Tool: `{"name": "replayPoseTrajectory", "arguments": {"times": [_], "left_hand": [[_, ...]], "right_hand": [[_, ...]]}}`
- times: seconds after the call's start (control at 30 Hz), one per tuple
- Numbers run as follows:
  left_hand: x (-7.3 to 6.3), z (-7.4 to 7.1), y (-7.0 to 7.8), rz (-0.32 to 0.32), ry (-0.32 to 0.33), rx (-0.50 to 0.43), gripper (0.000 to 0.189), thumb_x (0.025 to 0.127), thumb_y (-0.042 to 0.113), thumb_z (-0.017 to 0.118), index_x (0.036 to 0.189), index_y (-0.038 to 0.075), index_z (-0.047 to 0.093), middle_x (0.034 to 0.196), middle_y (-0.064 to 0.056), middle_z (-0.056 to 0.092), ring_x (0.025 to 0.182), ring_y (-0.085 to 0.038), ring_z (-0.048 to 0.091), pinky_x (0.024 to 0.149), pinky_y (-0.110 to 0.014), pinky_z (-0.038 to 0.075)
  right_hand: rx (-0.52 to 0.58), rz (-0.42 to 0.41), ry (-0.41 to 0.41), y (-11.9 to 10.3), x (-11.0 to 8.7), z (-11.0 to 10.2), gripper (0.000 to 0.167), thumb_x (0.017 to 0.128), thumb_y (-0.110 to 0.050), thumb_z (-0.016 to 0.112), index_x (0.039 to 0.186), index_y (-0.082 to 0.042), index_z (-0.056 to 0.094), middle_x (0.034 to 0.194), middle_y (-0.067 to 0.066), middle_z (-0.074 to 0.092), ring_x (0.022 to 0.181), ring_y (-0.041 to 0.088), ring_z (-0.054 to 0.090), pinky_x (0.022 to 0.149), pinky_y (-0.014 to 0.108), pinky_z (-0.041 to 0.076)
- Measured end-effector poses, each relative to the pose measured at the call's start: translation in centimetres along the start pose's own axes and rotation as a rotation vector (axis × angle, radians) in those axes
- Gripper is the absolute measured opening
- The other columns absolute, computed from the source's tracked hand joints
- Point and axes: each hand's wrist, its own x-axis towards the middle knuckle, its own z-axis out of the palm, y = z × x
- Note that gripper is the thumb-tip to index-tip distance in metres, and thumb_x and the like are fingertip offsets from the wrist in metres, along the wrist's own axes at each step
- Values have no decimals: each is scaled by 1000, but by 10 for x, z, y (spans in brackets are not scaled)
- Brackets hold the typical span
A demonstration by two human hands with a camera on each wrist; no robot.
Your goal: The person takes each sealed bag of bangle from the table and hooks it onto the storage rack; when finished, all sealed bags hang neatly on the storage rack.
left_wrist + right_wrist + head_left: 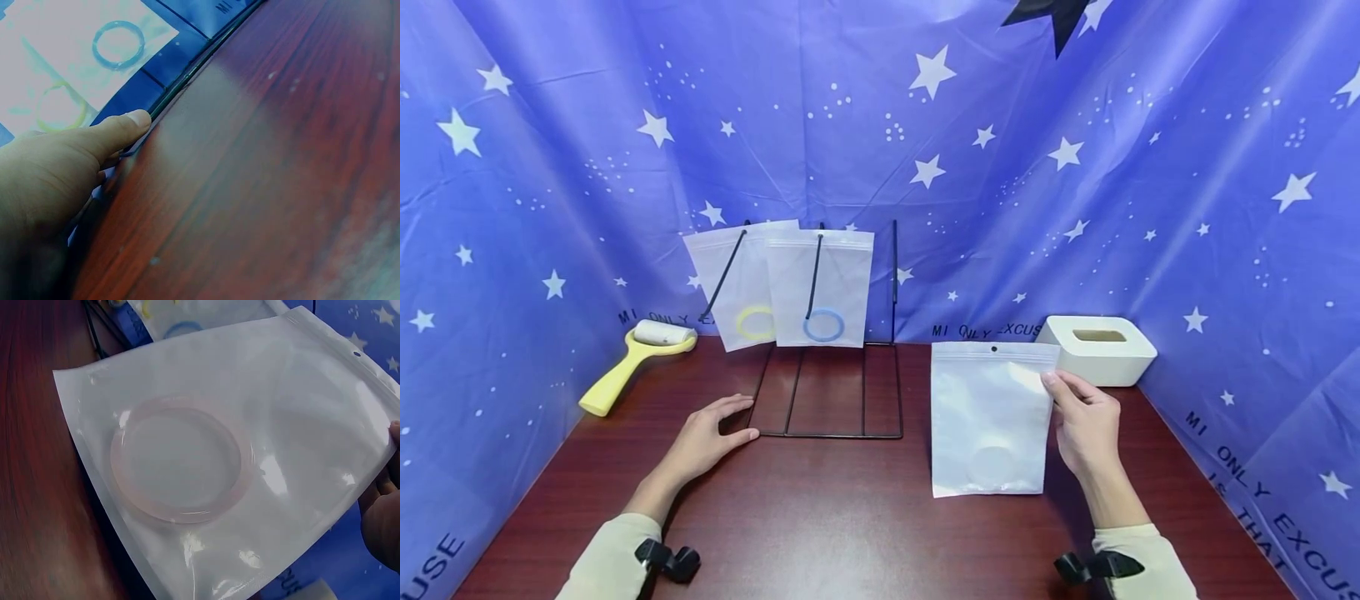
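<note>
My right hand [1088, 421] pinches the upper right edge of a white zip bag [988, 400], which has a small hang hole at its top. Inside that bag a pale pink bangle [122, 478] shows in the right wrist view. My left hand [700, 440] touches the front left corner of a black wire rack [842, 435], thumb and fingers spread apart. In the left wrist view its thumb [134, 122] lies along the rack's wire. Two similar bags hang on the rack's hooks, one with a yellow ring [743, 321], the other with a blue ring [842, 325].
A third upright hook [895, 262] stands at the rack's right, with no bag on it. At the far left lies a yellow-handled lint roller [617, 379]. Behind the held bag sits a white tissue box [1120, 367]. Starry blue cloth [820, 108] encloses the brown table [820, 517].
</note>
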Motion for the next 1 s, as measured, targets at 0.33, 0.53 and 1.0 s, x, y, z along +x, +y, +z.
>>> {"name": "replayPoseTrajectory", "arguments": {"times": [0.33,0.53,1.0], "left_hand": [[0,0,0,-19,-8,-13,60,86,36,85,136,7,68,146,-22,60,138,-43,55,112,-63,44],[2,-3,7,-48,9,-16,59,85,35,85,135,9,69,143,-19,64,136,-42,57,111,-62,44],[10,9,131,149,-2,-388,44,87,24,84,128,16,72,125,1,76,121,-17,69,105,-44,56]], "right_hand": [[98,-77,-80,4,-17,34,26,90,18,65,86,-2,81,79,5,79,76,9,72,71,18,60],[115,-95,-105,8,-23,49,18,88,15,71,88,0,81,79,6,78,73,11,72,69,19,61],[109,-92,-148,13,-34,84,31,92,18,62,87,-6,81,79,3,78,69,9,72,65,20,61]]}}
